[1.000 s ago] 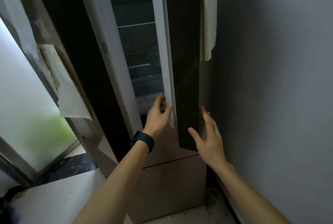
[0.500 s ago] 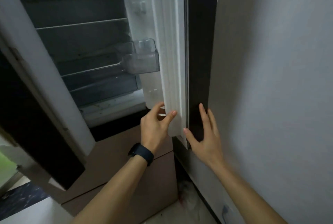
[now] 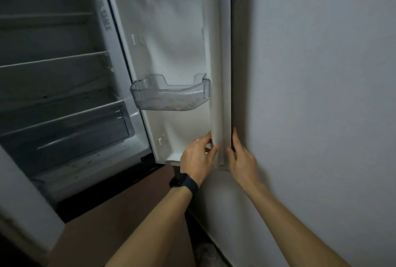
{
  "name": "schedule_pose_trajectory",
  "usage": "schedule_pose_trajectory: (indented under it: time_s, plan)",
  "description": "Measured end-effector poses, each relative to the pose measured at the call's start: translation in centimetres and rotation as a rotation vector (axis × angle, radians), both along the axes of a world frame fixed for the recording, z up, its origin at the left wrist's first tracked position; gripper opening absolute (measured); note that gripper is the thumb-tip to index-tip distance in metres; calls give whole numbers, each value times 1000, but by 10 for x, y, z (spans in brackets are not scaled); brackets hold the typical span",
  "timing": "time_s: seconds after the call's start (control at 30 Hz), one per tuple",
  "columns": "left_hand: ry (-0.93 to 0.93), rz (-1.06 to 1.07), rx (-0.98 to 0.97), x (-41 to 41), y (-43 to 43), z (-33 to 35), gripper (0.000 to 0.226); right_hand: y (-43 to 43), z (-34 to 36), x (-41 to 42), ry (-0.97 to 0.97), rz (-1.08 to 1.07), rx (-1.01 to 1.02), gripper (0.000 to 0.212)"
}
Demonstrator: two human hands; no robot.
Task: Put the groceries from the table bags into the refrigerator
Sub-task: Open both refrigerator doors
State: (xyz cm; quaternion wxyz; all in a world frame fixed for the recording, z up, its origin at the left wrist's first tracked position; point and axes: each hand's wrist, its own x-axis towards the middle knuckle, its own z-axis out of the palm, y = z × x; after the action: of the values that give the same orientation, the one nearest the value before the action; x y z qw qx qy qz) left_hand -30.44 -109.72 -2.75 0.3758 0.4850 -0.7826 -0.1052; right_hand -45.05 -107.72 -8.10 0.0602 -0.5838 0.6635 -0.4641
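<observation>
The refrigerator [image 3: 53, 73] is seen open at the left, its shelves dim; its door [image 3: 177, 52] is swung out right, close beside the wall [image 3: 321, 95]; the door's lower edge is pinched by the left hand [image 3: 198, 159], thumb on the white seal, fingers curled behind; the right hand [image 3: 242, 159] is laid on the dark outer edge, fingers straight and together; a clear bin [image 3: 169, 95] is hung on the door just above.
</observation>
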Motion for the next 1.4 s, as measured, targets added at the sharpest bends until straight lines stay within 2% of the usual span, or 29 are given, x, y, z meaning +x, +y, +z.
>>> schedule_pose_trajectory:
  time_s: [0.23, 0.4, 0.57, 0.77, 0.93, 1.07, 1.23, 1.4]
  plan:
    - [-102, 61, 3, -14, -13, -4, 48, -16, 4, -9, 27, -31, 30, 66]
    - [-135, 17, 24, -8, -8, -3, 55, -8, 9, -21, 5, 3, 94, 67]
    - [10, 54, 1, 38, 24, -16, 52, 33, 4, 1, -126, -15, -52, 45]
    - [-50, 329, -46, 142, 72, -38, 49, 63, -10, 83, -144, 325, -80, 27]
    - [-125, 577, -157, 221, 132, -24, 50, 59, -6, 172, -152, 630, 0, 25]
    - [-157, 780, -312, 276, 176, -7, 49, 55, 10, 248, -186, 860, 50, 29]
    - [-3, 1000, -424, 323, 193, 18, 68, 55, 39, 329, -416, 1029, 203, 52]
    - [28, 947, -375, 346, 189, 26, 82, 52, 48, 376, -515, 1042, 266, 64]
